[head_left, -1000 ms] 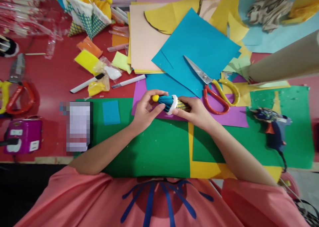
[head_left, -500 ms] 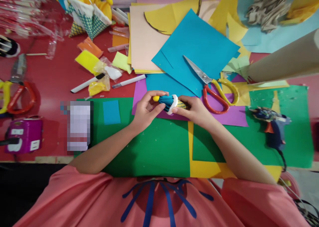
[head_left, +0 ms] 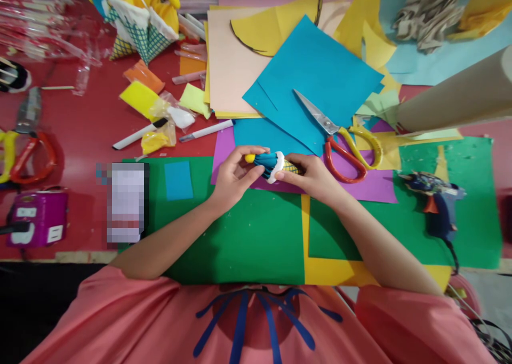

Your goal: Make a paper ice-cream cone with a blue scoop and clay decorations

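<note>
Both my hands hold a small paper ice-cream cone (head_left: 274, 164) lying sideways over the purple sheet (head_left: 372, 185). It has a blue pleated top, a white rim, a yellow checked cone and a yellow ball at its left tip. My left hand (head_left: 232, 177) pinches the blue top and ball end. Around the checked cone end, my right hand (head_left: 314, 177) is closed. Below them lies a green sheet (head_left: 248, 236).
Scissors with red and yellow handles (head_left: 340, 137) lie on a blue sheet (head_left: 316, 76) just right of my hands. A blue glue gun (head_left: 438, 207) rests at the right. White markers (head_left: 138, 134), paper scraps, finished cones (head_left: 140, 23) and a purple device (head_left: 36, 217) sit at the left.
</note>
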### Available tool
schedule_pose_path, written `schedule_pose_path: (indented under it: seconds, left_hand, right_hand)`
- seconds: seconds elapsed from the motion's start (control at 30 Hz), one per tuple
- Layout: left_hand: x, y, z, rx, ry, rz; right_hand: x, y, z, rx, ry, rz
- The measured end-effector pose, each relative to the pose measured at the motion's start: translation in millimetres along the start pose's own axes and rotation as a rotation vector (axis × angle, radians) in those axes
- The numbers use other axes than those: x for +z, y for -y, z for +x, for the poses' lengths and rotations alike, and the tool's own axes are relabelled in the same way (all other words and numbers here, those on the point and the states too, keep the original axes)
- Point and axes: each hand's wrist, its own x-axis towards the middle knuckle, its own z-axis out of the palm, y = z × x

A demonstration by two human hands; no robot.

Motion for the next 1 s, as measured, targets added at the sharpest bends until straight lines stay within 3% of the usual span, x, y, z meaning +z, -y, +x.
schedule_pose_path:
  seconds: [0.83, 1.0]
  left_hand:
    - [-5, 5, 3, -0.079, -0.035, 0.039]
    - [-5, 4, 2, -0.014, -0.064, 0.061]
  right_hand:
    - [-8, -2, -1, -0.019, 0.104, 0.082]
    - [-13, -1, -2, -0.039, 0.152, 0.178]
